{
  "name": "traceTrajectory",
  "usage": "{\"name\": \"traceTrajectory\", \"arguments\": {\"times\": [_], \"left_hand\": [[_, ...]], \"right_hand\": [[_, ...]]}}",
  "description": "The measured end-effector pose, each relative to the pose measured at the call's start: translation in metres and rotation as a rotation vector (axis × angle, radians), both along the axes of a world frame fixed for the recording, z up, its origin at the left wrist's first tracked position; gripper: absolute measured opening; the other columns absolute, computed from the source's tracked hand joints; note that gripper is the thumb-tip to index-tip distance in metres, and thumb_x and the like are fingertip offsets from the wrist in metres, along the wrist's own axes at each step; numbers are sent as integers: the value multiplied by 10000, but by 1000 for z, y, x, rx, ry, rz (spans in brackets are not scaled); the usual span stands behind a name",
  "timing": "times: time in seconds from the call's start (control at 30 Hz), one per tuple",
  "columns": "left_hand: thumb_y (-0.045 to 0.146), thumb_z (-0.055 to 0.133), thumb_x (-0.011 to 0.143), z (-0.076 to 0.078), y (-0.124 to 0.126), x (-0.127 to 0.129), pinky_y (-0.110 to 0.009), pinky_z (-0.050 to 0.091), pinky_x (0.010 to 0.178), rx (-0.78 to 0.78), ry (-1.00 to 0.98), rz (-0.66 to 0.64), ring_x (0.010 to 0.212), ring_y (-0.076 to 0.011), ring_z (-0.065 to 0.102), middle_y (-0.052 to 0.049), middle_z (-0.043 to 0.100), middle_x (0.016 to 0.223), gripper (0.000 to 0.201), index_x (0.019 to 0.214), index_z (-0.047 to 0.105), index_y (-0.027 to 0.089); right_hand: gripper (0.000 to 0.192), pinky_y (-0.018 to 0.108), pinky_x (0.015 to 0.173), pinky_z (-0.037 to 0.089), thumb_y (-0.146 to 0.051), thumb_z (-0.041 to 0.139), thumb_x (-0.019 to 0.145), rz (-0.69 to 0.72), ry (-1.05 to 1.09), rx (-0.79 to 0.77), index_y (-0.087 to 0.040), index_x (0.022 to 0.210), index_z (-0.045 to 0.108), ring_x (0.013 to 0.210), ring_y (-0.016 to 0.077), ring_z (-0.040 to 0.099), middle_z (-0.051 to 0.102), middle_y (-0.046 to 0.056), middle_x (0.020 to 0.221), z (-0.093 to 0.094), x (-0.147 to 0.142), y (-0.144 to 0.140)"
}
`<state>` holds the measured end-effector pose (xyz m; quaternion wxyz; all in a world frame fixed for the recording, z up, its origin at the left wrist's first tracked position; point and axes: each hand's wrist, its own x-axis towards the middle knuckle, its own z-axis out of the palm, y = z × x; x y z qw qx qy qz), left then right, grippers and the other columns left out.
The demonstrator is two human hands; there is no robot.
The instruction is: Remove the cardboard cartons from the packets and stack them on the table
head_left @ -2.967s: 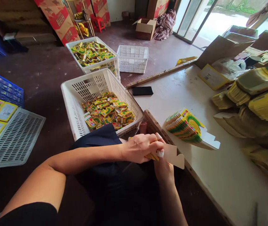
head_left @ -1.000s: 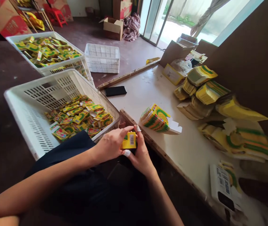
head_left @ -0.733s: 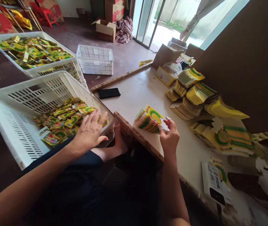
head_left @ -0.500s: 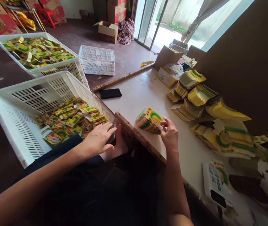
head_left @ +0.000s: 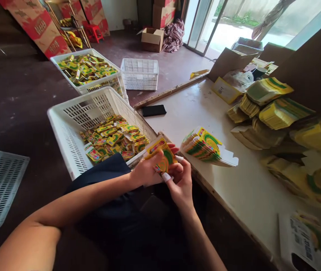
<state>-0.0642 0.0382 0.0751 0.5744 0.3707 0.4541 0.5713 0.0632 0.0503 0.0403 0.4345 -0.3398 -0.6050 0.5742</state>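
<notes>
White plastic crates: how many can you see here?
3: the near crate beside the person's knee, part-filled with packets; a fuller crate behind it; an empty-looking crate farther back. Others may be out of view.

Pale table (head_left: 205, 113) bearing black phone (head_left: 154, 110), fanned carton stack (head_left: 205, 145), heaped yellow carton bundles (head_left: 276, 113); white crates (head_left: 64, 124) on dark floor (head_left: 22, 98).

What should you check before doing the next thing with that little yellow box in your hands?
1. Both hands on the yellow box: ok, the left hand and right hand both grip it.
2. Box folded into shape: cannot tell, the fingers hide part of it.
3. White basket within reach: ok, it sits beside the left arm.
4. Room in the basket: ok, the boxes inside lie well below its rim.
5. Stack of flat boxes ready: ok, on the table beside the right hand.
</notes>
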Motion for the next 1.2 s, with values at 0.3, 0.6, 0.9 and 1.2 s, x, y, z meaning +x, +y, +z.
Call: {"name": "traceTrajectory", "arguments": {"times": [0.3, 0.6, 0.9, 1.2], "left_hand": [[718, 579, 722, 0, -5, -7, -263, 494, 631, -67, -28, 335, 631, -111, 523, 40, 449, 667, 515, 723, 459, 216], [588, 691, 718, -4, 4, -11, -312, 521, 821, 9, 28, 171, 878, -194, 645, -52, 708, 926, 496, 970, 668, 162], [511, 773, 647, -9, 3, -11, -265, 529, 695, -24, 77, 166, 714, -165, 648, -33, 737, 783, 407, 811, 732, 140], [601, 707, 687, 10, 5, -44, -376, 492, 923, 207, 632, -75, 1035, -253, 645, -127, 686, 1112, 624, 1118, 610, 160]], "right_hand": [[500, 272, 693, 540, -318, 738, 735, 192, 130, -165, -285, 1164, 484, 753, 141, 631, 635, -20, 851, 0, -24, -20], [279, 275, 597, 528, -383, 713, 744, 16, 214, -290, -237, 944, 587, 655, 152, 635, 677, -7, 770, -4, -3, 14], [196, 207, 456, 425, -330, 761, 664, -159, 157, -294, -200, 665, 615, 440, 73, 449, 599, -60, 569, -10, 7, 8], [212, 303, 696, 478, -103, 567, 854, -137, -474, 731, -250, 790, 706, 725, 169, 584, 695, 5, 741, -10, 29, 15]]}}
